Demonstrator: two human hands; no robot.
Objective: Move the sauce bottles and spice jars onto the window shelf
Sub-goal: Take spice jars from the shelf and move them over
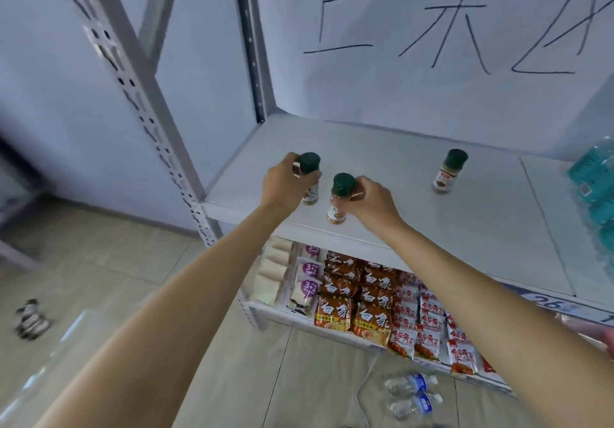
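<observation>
The head view looks down, close, over the white shelf [415, 195] toward the wall [432, 95].

3 spice jars [449, 175]: dark green caps. Shelf [415, 195] white. Noodle packets [352, 298] orange-brown.

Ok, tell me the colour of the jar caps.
Dark green on all three jar caps, clearest in the head view.

Spice jar, left [309, 178]: small clear jar, dark green cap, pale label; upright near the front left corner of the white shelf [415, 201]; body mostly hidden by fingers wrapped round it.

Spice jar, middle [339, 202]: same type, orange-brown contents; upright by the shelf's front edge, gripped just under the cap.

Spice jar, right [449, 171]: same type, brown contents, red-marked label; upright, standing free farther back, well apart from the other two.
</observation>
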